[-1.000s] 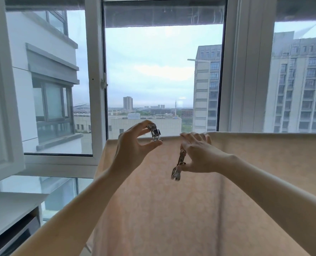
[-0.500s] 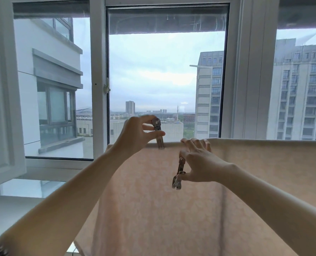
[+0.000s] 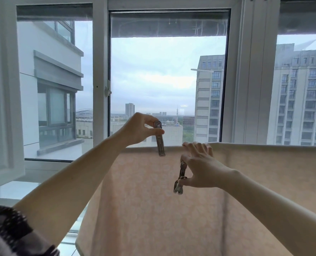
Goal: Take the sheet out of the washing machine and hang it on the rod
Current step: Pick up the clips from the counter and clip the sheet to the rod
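head view: the sheet (image 3: 181,209) hangs over the rod, soft and peach with a faint round pattern, its top fold flat and straight. the left hand (image 3: 138,130) pinches a thin shiny metal clip (image 3: 159,138) between thumb and fingers, its lower end on the sheet's top edge. the right hand (image 3: 202,168) rests long fingers on the fold and holds more metal clips (image 3: 180,179) hanging down.
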Tool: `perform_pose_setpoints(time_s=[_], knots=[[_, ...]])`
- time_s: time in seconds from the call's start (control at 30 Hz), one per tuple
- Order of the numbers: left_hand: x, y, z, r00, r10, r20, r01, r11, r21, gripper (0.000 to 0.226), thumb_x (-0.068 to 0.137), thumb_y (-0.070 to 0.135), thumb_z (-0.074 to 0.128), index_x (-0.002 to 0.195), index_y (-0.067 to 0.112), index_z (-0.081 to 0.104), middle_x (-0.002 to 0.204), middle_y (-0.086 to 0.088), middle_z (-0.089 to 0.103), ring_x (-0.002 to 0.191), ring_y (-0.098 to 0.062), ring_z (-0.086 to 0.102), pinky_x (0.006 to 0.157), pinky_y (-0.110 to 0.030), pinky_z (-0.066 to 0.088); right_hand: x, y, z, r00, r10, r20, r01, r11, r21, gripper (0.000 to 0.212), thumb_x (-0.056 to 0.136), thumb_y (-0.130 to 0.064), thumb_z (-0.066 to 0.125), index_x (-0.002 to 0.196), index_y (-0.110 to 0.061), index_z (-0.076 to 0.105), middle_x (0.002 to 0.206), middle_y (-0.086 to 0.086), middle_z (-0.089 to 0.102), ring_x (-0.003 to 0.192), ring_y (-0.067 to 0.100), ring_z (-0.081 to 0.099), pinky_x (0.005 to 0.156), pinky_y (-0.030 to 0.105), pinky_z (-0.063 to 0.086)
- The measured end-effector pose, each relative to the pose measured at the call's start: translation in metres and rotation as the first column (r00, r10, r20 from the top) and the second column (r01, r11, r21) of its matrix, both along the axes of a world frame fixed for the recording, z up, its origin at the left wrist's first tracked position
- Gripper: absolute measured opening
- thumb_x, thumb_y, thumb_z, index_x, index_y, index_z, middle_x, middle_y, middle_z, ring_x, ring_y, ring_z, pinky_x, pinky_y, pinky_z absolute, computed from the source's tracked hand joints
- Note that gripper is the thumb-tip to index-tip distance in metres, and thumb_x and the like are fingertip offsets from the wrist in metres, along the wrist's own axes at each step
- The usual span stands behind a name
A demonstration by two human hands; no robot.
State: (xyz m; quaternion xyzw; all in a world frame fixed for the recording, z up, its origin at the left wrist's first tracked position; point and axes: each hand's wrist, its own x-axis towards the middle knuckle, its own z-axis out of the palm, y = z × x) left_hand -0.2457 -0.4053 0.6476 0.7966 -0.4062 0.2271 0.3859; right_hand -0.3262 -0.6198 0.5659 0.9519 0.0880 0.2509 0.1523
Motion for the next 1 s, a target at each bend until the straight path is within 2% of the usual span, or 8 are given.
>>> perform_pose_setpoints(time_s=[0.17,0.33,0.43,0.53,0.67,0.8,0.9,1.0], knots=[[0.004,-0.002,-0.009,0.995,-0.074,-0.062,0.075,0.997,0.013,0.053,0.063,0.044,0.075,0.103,0.009,0.069,0.101,0.002,0.069,0.097,-0.011,0.065,0.092,-0.041,0.052,0.000,-0.001,-0.002,1.000,-0.017,-0.007,0.017,1.000,-0.008,0.058,0.071,-0.071,0.057,0.105,-0.023,0.053,0.149,0.004,0.012,0.135,0.028,0.009,0.112,0.056,0.004],[0.006,-0.006,-0.015,0.995,-0.058,-0.081,0.063,0.996,0.059,0.065,0.079,0.037,0.073,0.134,0.012,0.049,0.128,-0.004,0.059,0.104,-0.018,0.065,0.095,-0.042,0.050,0.001,-0.004,-0.006,1.000,-0.017,0.010,0.017,1.000,-0.022,0.057,0.074,-0.068,0.057,0.108,-0.021,0.052,0.151,0.004,0.007,0.139,0.030,0.003,0.113,0.058,-0.001],[-0.003,-0.013,-0.022,0.993,0.041,0.108,-0.049,0.996,0.079,0.067,0.088,0.027,0.064,0.146,0.016,0.033,0.148,-0.003,0.040,0.131,-0.019,0.044,0.106,-0.030,0.032,-0.003,-0.003,-0.006,0.999,-0.003,0.034,0.003,1.000,0.005,0.060,0.075,-0.066,0.058,0.116,-0.022,0.051,0.152,0.003,0.007,0.140,0.030,0.000,0.114,0.056,-0.002],[-0.018,-0.024,-0.029,0.879,0.126,0.460,-0.179,0.981,0.072,0.057,0.086,0.016,0.063,0.139,0.014,0.046,0.143,-0.002,0.047,0.136,-0.016,0.038,0.110,-0.026,0.025,-0.012,-0.005,-0.008,0.996,0.030,0.078,-0.033,0.999,0.035,0.063,0.077,-0.062,0.060,0.124,-0.022,0.047,0.150,0.002,0.011,0.142,0.027,-0.002,0.114,0.053,0.000],[-0.031,-0.054,-0.039,0.744,0.108,0.660,-0.262,0.955,0.139,0.043,0.082,0.011,0.069,0.124,0.011,0.061,0.120,-0.007,0.066,0.121,-0.021,0.056,0.108,-0.030,0.031,-0.031,-0.017,-0.011,0.985,0.084,0.153,-0.097,0.992,0.086,0.059,0.076,-0.046,0.066,0.125,-0.021,0.046,0.136,-0.002,0.043,0.137,0.018,0.020,0.107,0.046,0.020],[-0.038,-0.090,-0.050,0.772,0.055,0.633,-0.227,0.954,0.194,0.031,0.090,0.014,0.054,0.119,0.014,0.063,0.108,-0.004,0.071,0.104,-0.020,0.063,0.098,-0.031,0.043,-0.057,-0.038,-0.015,0.990,0.042,0.133,-0.057,0.992,0.111,0.055,0.078,-0.037,0.066,0.126,-0.022,0.045,0.116,-0.005,0.060,0.113,0.016,0.051,0.093,0.035,0.032],[-0.038,-0.120,-0.059,0.811,0.012,0.584,-0.193,0.949,0.248,0.034,0.095,0.017,0.046,0.127,0.017,0.055,0.113,-0.001,0.068,0.102,-0.019,0.063,0.092,-0.031,0.045,-0.081,-0.058,-0.014,0.992,0.001,0.123,-0.029,0.974,0.225,0.058,0.079,-0.043,0.069,0.127,-0.025,0.043,0.115,-0.008,0.059,0.098,0.015,0.058,0.079,0.027,0.044],[-0.040,-0.147,-0.063,0.857,-0.040,0.513,-0.131,0.947,0.293,0.038,0.096,0.022,0.048,0.134,0.020,0.049,0.126,0.000,0.058,0.108,-0.022,0.059,0.083,-0.031,0.049,-0.103,-0.083,-0.016,0.987,-0.053,0.149,0.015,0.969,0.247,0.063,0.078,-0.054,0.067,0.129,-0.026,0.043,0.112,-0.010,0.055,0.095,0.012,0.057,0.071,0.020,0.040]])
